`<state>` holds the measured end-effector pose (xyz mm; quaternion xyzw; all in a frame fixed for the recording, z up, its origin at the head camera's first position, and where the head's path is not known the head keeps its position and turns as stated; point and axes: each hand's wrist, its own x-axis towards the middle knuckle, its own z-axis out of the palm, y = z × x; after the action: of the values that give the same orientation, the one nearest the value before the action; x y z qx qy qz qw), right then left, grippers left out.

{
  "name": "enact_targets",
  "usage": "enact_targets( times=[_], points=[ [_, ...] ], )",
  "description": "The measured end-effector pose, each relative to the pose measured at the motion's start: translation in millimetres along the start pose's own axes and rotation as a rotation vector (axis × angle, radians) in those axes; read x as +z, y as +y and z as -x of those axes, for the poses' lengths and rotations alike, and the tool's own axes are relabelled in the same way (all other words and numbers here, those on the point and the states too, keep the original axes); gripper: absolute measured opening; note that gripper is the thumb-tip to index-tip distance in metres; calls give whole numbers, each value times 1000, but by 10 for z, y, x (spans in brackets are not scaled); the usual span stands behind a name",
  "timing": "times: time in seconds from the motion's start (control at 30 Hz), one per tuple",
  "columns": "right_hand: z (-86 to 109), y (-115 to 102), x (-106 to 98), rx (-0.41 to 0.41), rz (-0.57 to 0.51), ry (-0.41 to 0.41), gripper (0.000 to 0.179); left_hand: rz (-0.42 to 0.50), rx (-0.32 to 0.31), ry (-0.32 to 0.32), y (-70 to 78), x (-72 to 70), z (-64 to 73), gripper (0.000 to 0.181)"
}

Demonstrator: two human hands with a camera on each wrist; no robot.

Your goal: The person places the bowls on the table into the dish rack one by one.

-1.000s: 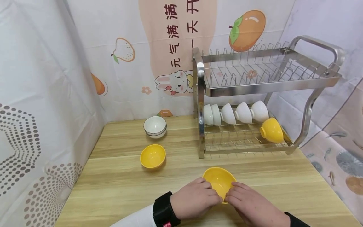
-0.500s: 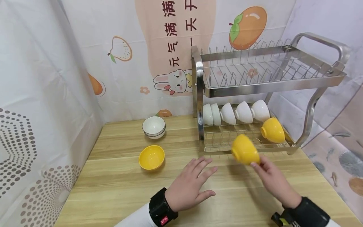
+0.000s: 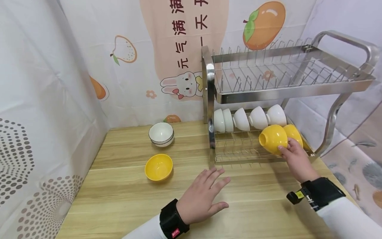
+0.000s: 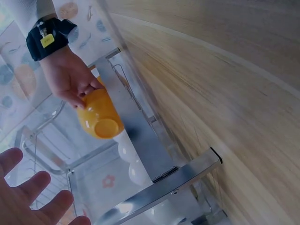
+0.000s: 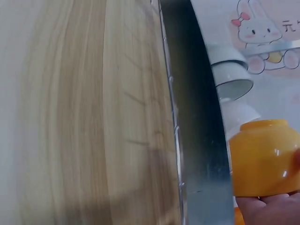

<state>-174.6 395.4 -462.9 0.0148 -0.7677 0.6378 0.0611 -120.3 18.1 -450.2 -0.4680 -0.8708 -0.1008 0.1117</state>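
Yellow glossy round bowl [image 3: 273,139], in the head view, is held on its side by the right hand [image 3: 296,161], thumb and fingers clamped on its rim, at the right of the lower tier of a silver two-tier metal dish rack [image 3: 292,92]. A second yellow bowl [image 3: 293,135] is seen just right of it; whether the two touch cannot be told. Five white bowls [image 3: 258,118] are held tilted in a row along the tier's far side. The left hand [image 3: 200,197] is held with fingers spread apart over the near part of the pale wooden table [image 3: 125,205]. At left, a small yellow bowl [image 3: 159,168] is set upright; beyond it, one dark-rimmed white bowl [image 3: 161,132] is nested in another.

In the left wrist view, the held bowl's round foot is shown, and its rim is gripped by the right hand; the left hand's fingers are parted.

In the right wrist view, the held bowl is seen foot upward beyond the rack's metal rail, with fingers beneath its rim.
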Motion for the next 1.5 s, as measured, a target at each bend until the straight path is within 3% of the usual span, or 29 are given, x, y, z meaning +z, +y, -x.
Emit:
enact_targets(
  times=[0.17,0.47,0.67,0.9,1.13,1.37,1.5],
  points=[
    [-91,40,-13,25,219,-27,46,-4,4,0,-18,30,-10,67],
    [-185,43,12,71,388,-59,47,31,-11,-28,-64,66,6,69],
    [-215,39,58,105,486,-49,56,19,-8,-7,-69,57,36,70],
    [-164,41,75,43,607,-25,50,8,-15,2,-83,56,76,69],
    [-142,48,58,28,629,-37,46,-1,-16,18,-86,42,90,70],
    [-77,-1,40,63,573,-51,64,23,-58,-20,-93,23,118,68],
    [37,-96,74,36,560,0,72,4,-82,-24,-120,18,137,67]
  ],
)
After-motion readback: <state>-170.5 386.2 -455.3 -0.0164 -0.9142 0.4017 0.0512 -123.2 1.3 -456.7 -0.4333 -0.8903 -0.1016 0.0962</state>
